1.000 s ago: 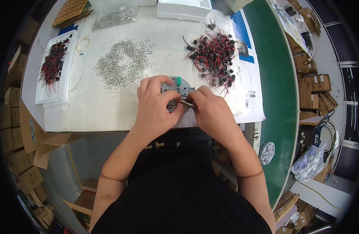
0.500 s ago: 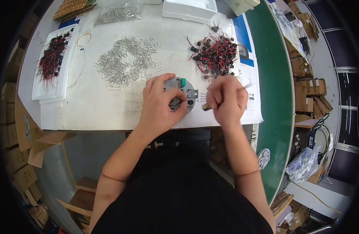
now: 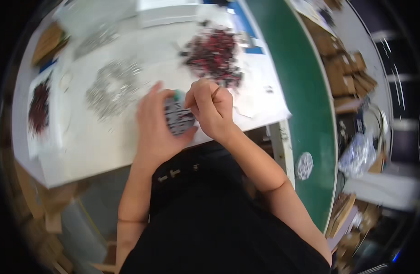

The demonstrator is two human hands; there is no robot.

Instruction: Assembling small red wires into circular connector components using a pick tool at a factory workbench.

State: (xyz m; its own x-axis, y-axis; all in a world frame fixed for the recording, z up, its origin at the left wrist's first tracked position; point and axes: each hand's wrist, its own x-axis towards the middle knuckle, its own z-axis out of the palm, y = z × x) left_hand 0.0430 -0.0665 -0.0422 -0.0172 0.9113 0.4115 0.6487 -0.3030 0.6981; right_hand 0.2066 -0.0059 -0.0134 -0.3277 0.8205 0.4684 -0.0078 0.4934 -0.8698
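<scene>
A round grey fixture (image 3: 179,119) with a small green block (image 3: 176,95) at its upper edge lies near the table's front edge. My left hand (image 3: 154,125) clasps it from the left, index finger by the green block and thumb at the lower right rim. Over its right side my right hand (image 3: 211,108) is closed round a slim brownish tool (image 3: 216,92); blur and the fingers hide its kind. Small parts on the fixture are too smeared to tell apart.
Small black parts with red wires (image 3: 214,57) are heaped beyond my right hand. A pile of clear or silvery clips (image 3: 113,86) lies left. More wired parts fill a white tray (image 3: 57,130) at far left. A white box (image 3: 169,16) stands at the back.
My right hand has come left, from beside the fixture to over its right side. My left thumb and index finger have spread from a pinch. The whole view has turned and shifted.
</scene>
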